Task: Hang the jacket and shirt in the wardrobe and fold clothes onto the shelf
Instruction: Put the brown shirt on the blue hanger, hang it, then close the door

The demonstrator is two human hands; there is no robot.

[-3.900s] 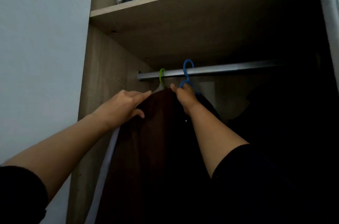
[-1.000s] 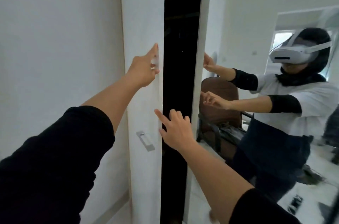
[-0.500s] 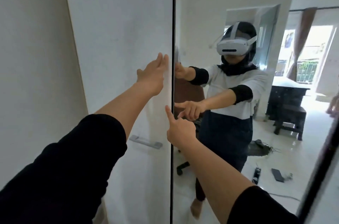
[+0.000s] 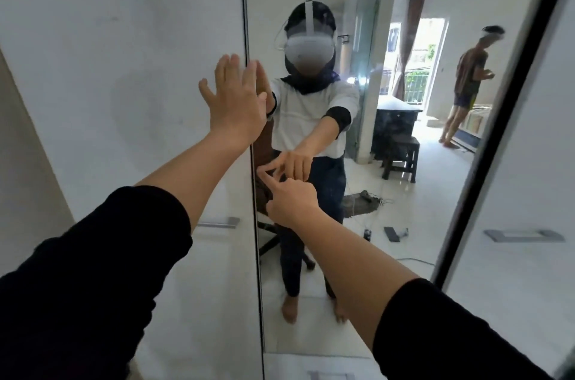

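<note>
Doors of the wardrobe met at a thin dark seam in the head view, so jacket, shirt and folded clothes lay hidden behind them; we could not see any. Our left hand [image 4: 235, 105] lay flat, fingers straight, across the seam between the plain white door [image 4: 124, 68] and the mirrored door [image 4: 311, 302], gripping nothing. Our right hand [image 4: 291, 204] touched the mirror's left edge with one extended finger, the rest curled, empty. We judged even pressure near the seam best, fingers kept out of the gap.
</note>
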